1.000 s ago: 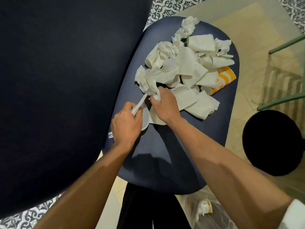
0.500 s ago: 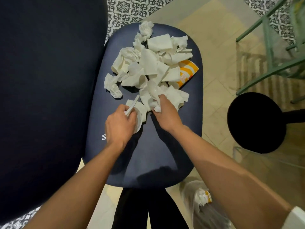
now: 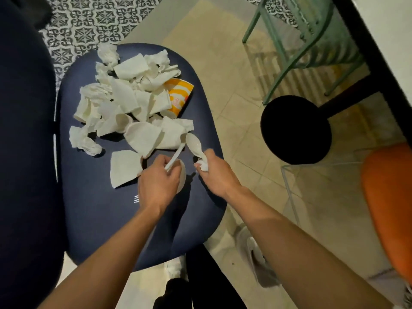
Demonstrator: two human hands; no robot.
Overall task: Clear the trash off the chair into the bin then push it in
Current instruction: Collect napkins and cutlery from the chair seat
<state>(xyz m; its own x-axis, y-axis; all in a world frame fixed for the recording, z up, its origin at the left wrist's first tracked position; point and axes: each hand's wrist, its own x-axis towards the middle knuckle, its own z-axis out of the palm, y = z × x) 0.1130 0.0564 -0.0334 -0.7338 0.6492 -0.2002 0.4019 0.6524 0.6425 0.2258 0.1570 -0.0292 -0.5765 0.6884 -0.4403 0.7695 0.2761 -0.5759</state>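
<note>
A dark navy padded chair seat (image 3: 100,219) is seen from above, and a heap of white crumpled paper napkins and flattened white paper cups (image 3: 133,103) is spread over its far half. A yellow-and-white striped paper cup (image 3: 179,97) is lodged at the right edge of the heap, lying on its side. One flattened white paper piece (image 3: 123,168) lies apart from the heap, nearer the front and just beside the left hand (image 3: 156,184). The left hand's fingers are clenched around a white plastic fork (image 3: 176,156); its handle sticks out past the thumb towards the heap, and its tines show at the wrist side. A white rounded piece (image 3: 182,177), whose kind cannot be told, shows at the right edge of that hand. The right hand (image 3: 217,175) is held over the seat's right edge, and a white plastic spoon (image 3: 193,142) is grasped in its curled fingers, bowl pointing away, together with a small wad of white napkin (image 3: 204,166). A clear plastic bag (image 3: 254,259) is seen on the beige tiled floor (image 3: 234,103), below the seat's front right corner. To the right stand a black round stool top (image 3: 295,130), a green metal frame (image 3: 289,52) and an orange seat (image 3: 388,208).
</note>
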